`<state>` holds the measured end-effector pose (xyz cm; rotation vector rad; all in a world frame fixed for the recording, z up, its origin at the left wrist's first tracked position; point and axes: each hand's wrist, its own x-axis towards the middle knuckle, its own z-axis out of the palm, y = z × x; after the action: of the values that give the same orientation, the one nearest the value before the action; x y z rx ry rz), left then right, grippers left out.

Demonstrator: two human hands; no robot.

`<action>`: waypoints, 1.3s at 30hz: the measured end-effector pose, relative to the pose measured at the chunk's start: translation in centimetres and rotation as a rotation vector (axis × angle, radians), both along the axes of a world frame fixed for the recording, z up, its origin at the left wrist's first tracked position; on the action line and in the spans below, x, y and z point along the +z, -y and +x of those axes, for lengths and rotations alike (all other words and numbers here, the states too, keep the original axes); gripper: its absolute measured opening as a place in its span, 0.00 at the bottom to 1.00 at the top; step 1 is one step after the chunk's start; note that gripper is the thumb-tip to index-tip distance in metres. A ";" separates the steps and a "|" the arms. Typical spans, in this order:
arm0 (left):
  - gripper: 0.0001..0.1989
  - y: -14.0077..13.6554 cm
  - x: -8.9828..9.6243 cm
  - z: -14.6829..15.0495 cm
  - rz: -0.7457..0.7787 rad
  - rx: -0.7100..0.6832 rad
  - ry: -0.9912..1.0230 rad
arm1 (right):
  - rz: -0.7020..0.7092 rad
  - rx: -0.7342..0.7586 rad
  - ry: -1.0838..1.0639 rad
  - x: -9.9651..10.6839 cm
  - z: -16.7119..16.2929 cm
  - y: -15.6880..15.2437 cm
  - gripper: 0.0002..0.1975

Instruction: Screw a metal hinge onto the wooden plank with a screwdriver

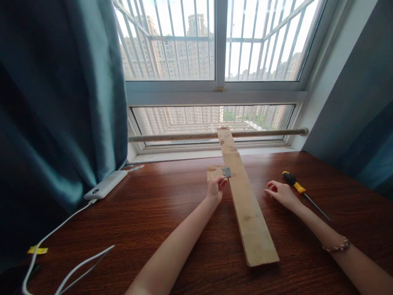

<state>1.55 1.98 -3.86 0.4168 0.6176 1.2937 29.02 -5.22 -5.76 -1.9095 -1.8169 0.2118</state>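
A long pale wooden board lies lengthwise across the brown table. At its left edge, a metal hinge spans the board and a small wood piece. My left hand is closed at the near side of the hinge, its thumb and fingers pinched together; what they hold is hidden. To the right of the board, my right hand hovers low over the table with its fingers curled in a pinch. Something tiny shows under those fingers, too small to name. Beside this hand rests a black and yellow screwdriver.
A white power bank with a white cable lies at the table's left, against a dark blue curtain. A horizontal metal rail crosses before the window; the board's far end reaches it.
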 end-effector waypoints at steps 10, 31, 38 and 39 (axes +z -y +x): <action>0.06 0.1 0.3 0.0 -0.012 0.003 -0.021 | 0.043 -0.009 -0.112 1.7 -2.1 0.3 0.11; 0.04 0.1 0.4 0.0 -0.012 -0.006 -0.057 | 0.495 0.273 -0.239 6.2 -16.5 -4.9 0.06; 0.04 0.0 0.3 0.0 0.046 -0.040 -0.037 | 0.493 0.330 -0.172 5.6 -16.6 -4.8 0.06; 0.03 0.0 0.3 0.0 0.048 -0.039 -0.039 | 0.488 0.335 -0.167 5.6 -16.6 -4.7 0.06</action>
<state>1.58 2.00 -3.59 0.4921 0.6089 1.2680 12.47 -0.49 -0.16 -1.2192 -1.8552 0.0303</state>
